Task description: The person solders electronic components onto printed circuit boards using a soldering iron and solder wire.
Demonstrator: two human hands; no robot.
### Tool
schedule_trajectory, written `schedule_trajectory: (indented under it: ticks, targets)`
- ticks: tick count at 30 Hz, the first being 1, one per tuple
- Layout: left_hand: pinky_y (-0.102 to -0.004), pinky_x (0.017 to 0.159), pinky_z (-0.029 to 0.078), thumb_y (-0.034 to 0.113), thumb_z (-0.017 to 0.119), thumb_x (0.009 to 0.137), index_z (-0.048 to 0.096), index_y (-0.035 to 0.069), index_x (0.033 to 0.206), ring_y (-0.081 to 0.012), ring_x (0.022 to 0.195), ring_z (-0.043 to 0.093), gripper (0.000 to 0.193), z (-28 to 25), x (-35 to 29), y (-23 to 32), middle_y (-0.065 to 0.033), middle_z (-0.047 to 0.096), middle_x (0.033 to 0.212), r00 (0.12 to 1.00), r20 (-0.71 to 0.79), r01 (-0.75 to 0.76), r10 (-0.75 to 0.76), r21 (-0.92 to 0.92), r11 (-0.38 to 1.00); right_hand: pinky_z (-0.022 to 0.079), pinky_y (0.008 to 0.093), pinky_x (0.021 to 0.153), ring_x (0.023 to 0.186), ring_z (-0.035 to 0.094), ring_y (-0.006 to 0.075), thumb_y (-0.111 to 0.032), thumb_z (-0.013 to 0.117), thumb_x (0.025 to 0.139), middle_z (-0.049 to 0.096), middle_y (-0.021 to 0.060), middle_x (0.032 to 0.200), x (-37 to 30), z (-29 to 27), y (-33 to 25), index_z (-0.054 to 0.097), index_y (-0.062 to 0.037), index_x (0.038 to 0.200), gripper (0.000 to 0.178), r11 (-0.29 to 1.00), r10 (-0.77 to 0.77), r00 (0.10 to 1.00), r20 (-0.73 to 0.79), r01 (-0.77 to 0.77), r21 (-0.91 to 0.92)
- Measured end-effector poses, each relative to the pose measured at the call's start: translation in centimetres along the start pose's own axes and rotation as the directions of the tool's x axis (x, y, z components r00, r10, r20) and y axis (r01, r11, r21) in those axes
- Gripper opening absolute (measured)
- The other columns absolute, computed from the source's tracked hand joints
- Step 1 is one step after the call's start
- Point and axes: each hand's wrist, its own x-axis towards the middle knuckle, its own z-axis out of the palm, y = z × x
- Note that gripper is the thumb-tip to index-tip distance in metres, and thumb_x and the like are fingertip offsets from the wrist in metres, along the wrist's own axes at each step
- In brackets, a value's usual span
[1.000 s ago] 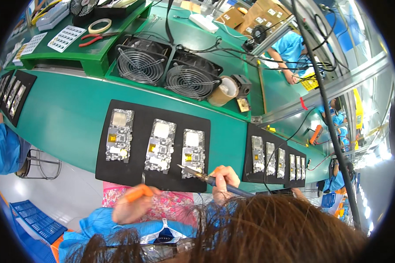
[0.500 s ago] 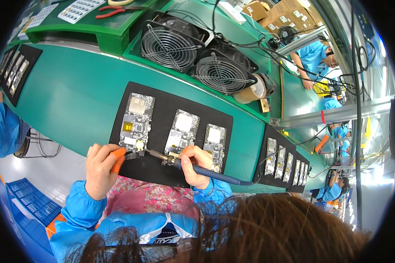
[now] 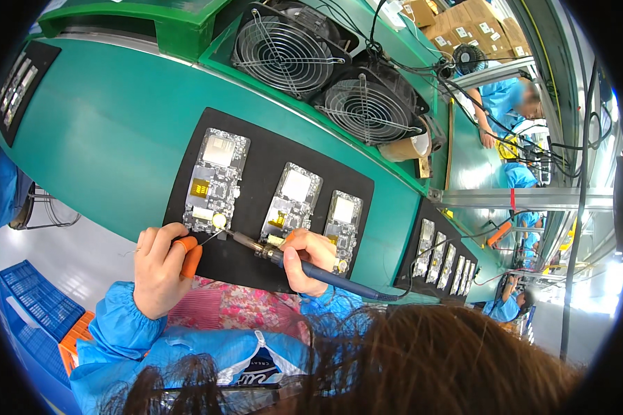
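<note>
Left grip (image 3: 160, 266): pinching thin wire (image 3: 211, 238)
Right grip (image 3: 308, 261): clasping your soldering iron (image 3: 336, 279), partly hiding a board (image 3: 343, 211)
Behind black mat (image 3: 262, 166): two fans (image 3: 284, 57)

White lettering (image 3: 258, 377) on collar label (image 3: 262, 360)

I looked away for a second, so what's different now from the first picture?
The left hand moved forward and left, to the near end of the left circuit board. The right hand brought the soldering iron leftward from the right board, its grip kept. The boards stayed on the black mat.
</note>
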Motion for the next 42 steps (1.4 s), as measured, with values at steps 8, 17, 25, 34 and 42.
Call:
schedule_trajectory:
  ticks: [8,17,25,34,42]
  targets:
    - [-0.0359,0.07,0.04,-0.002,0.073,0.063,0.061,-0.001,0.082,-0.0264,0.079,0.052,0.022,0.0,0.0,0.5,-0.0097,0.057,0.097,1.0,-0.026,-0.007,0.007,0.009,1.0,0.042,0.032,0.047,0.049,0.052,0.0239,0.002,0.06,0.074,0.051,0.0099,0.058,0.3,0.4,-0.1,0.05,-0.0005,0.067,0.012,0.999,-0.032,0.999,0.024,0.032,-0.016]
    - [-0.0356,0.069,0.039,-0.002,0.073,0.064,0.061,-0.001,0.082,-0.026,0.078,0.051,0.021,0.1,0.0,0.2,-0.0093,0.057,0.096,1.0,-0.022,-0.009,0.01,0.022,1.0,0.04,0.0291,0.045,0.047,0.053,0.0204,-0.003,0.061,0.075,0.054,0.0102,0.059,0.4,0.8,0.3,0.053,0.0004,0.068,0.011,0.998,-0.06,0.998,0.03,0.06,-0.007]
    - [-0.0352,0.068,0.04,-0.001,0.074,0.065,0.062,0.0,0.082,-0.0255,0.077,0.051,0.021,0.5,0.0,0.1,-0.0088,0.057,0.095,0.999,-0.025,-0.025,0.025,0.016,1.0,0.04,0.029,0.045,0.046,0.052,0.0208,-0.004,0.061,0.076,0.054,0.0103,0.058,0.6,0.9,0.2,0.054,0.0007,0.069,0.011,0.996,-0.082,0.996,0.037,0.082,-0.018]
    - [-0.0351,0.069,0.041,-0.001,0.074,0.065,0.062,0.0,0.083,-0.0255,0.079,0.053,0.022,1.2,0.2,0.0,-0.0087,0.057,0.096,0.999,-0.019,-0.042,0.042,0.006,0.999,0.045,0.0333,0.05,0.052,0.055,0.0272,0.002,0.06,0.075,0.053,0.0115,0.061,0.5,0.7,-0.1,0.051,0.0001,0.068,0.012,1.0,-0.018,0.997,0.077,0.018,-0.01]
    - [-0.0349,0.065,0.04,0.004,0.078,0.063,0.062,0.003,0.083,-0.0241,0.077,0.052,0.025,1.9,0.8,-0.1,-0.0054,0.058,0.091,0.991,-0.046,-0.127,0.129,0.051,0.991,0.044,0.0336,0.049,0.052,0.055,0.027,0.002,0.06,0.075,0.053,0.0114,0.061,0.4,0.7,0.0,0.051,0.0001,0.068,0.012,1.0,-0.023,0.996,0.084,0.024,-0.009]
